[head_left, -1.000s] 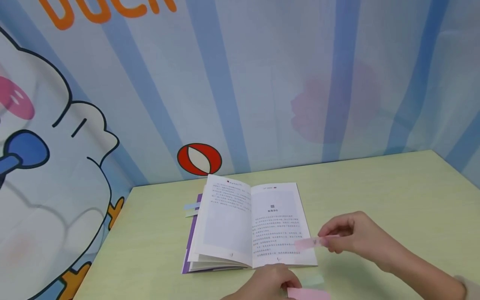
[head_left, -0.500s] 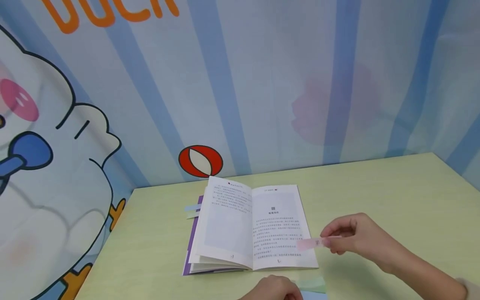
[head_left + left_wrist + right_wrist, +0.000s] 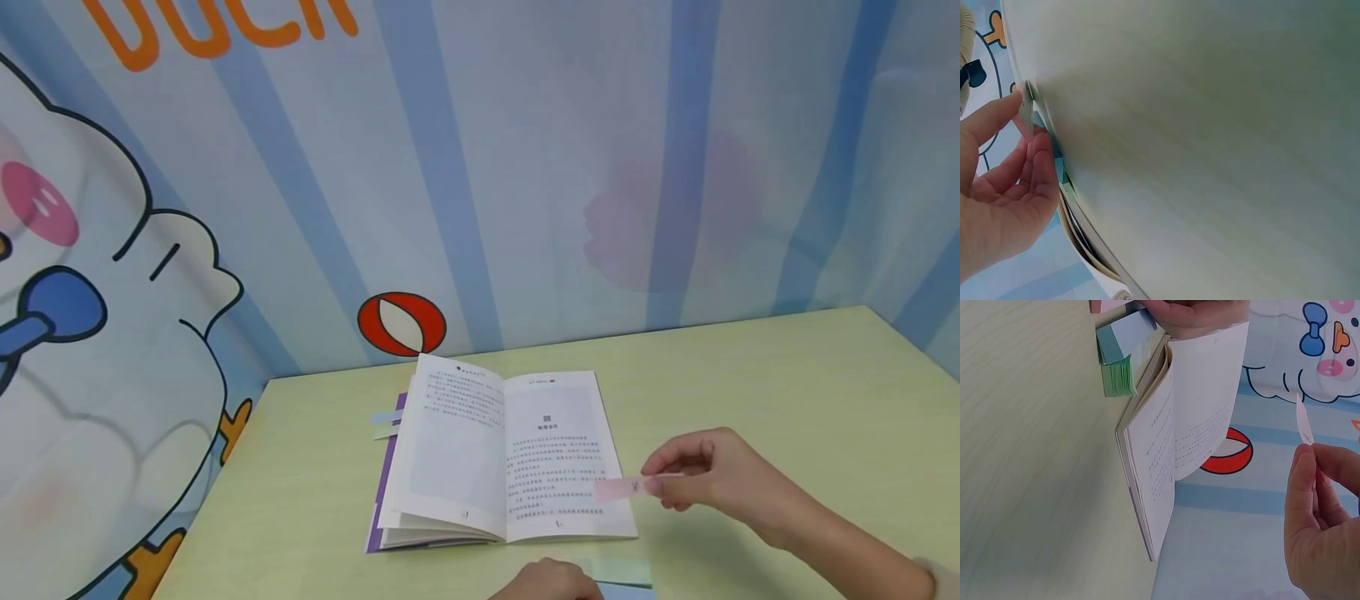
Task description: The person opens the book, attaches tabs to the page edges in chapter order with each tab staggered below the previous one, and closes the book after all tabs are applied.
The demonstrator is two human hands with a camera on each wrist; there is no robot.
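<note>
My right hand (image 3: 712, 477) pinches a pink sticky tab (image 3: 617, 489) between thumb and fingertips, just over the right page of an open book (image 3: 558, 467). A handwritten mark shows on the tab; the right wrist view has it raised edge-on above the right hand (image 3: 1325, 512). At the head view's bottom edge, my left hand (image 3: 551, 581) is partly cut off. In the left wrist view that left hand (image 3: 1007, 181) holds a pink sticky-note pad (image 3: 1024, 119) between thumb and fingers. Beside it lie a green sticky-note pad (image 3: 622, 572) and a blue sticky-note pad (image 3: 1127, 334).
Blue and green tabs (image 3: 386, 423) stick out from the book's left side, over its purple cover. The pale yellow-green table (image 3: 757, 400) stretches to both sides. A striped cartoon backdrop (image 3: 540, 167) stands behind its far edge.
My left hand has moved down and slightly right, carrying the pink pad out of the head view and uncovering the blue pad. The right hand, pink tab and book stay nearly still.
</note>
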